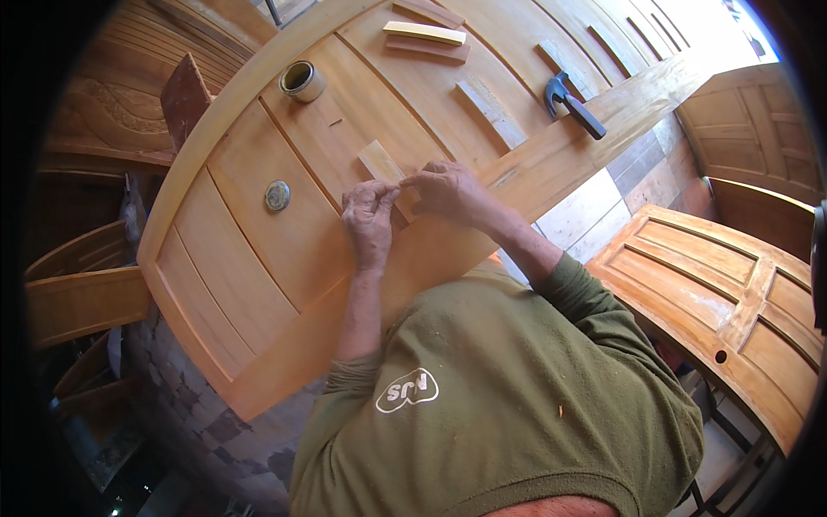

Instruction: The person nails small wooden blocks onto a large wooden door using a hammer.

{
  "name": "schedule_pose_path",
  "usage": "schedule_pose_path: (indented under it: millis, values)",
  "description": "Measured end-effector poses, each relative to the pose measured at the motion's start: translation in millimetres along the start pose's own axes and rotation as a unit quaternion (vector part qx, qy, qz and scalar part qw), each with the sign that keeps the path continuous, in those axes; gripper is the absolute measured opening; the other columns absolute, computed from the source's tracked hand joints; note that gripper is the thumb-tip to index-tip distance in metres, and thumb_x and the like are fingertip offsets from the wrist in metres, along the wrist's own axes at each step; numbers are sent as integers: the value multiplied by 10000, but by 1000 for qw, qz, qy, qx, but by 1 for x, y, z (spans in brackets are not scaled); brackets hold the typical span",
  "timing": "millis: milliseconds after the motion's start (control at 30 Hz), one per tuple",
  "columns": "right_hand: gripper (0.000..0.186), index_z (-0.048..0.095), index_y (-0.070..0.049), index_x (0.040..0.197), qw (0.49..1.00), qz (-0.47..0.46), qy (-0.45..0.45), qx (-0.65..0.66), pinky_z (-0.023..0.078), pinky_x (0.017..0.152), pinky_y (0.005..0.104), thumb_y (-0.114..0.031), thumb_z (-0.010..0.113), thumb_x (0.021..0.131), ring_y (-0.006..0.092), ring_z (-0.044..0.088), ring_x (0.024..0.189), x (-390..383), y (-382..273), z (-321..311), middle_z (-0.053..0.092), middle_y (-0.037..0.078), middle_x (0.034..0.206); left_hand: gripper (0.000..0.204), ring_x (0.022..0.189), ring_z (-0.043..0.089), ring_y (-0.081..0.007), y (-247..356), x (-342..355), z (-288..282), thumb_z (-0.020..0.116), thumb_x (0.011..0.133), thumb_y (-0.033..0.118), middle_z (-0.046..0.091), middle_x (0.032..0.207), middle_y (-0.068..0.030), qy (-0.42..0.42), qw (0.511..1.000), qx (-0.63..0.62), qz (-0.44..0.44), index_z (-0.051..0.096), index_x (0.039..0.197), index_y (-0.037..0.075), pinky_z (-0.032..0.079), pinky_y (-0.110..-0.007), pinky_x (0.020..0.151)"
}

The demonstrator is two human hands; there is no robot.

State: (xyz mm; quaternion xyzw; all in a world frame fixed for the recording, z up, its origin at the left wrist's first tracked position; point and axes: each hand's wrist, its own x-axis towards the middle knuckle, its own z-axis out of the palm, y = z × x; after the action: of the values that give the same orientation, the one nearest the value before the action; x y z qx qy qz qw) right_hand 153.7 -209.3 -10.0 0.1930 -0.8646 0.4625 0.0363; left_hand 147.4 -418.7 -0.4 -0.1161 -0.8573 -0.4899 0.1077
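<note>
My left hand [366, 215] is closed in a pinch over a pale wooden door panel [245, 224] lying flat before me. My right hand [448, 198] is beside it, fingers curled, their tips almost meeting the left ones. What the fingertips hold is too small to make out. A short light wood block [378, 162] lies on the panel just behind them. A claw hammer [575, 108] with a dark handle rests to the right. An open round can [301, 80] and a small round lid [276, 196] sit on the left part of the panel.
Wood strips [424, 41] and blocks [489, 112] lie farther back on the door. Another panelled door [698, 284] rests on supports at the right, over a tiled floor [584, 220]. Carved doors [112, 112] and curved wooden pieces [86, 297] stand at the left.
</note>
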Motion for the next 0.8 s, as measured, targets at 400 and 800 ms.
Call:
schedule_pose_path:
  millis: [400,800]
  values:
    - [471,766,-156,1201,1000,-13,9,-9,535,824,442,-248,920,765,285,668,924,-1,-1,0,688,48,905,104,986,648,-268,3,-1,1,831,889,82,740,971,-58,-5,1000,2,-25,759,965,77,515,-414,892]
    - [457,768,-163,1203,1000,-4,1,-8,537,825,437,-260,908,779,280,669,927,-1,-1,-1,699,52,902,98,987,652,-279,1,-2,2,820,905,102,744,982,-64,1,1000,23,-3,756,973,75,523,-425,886]
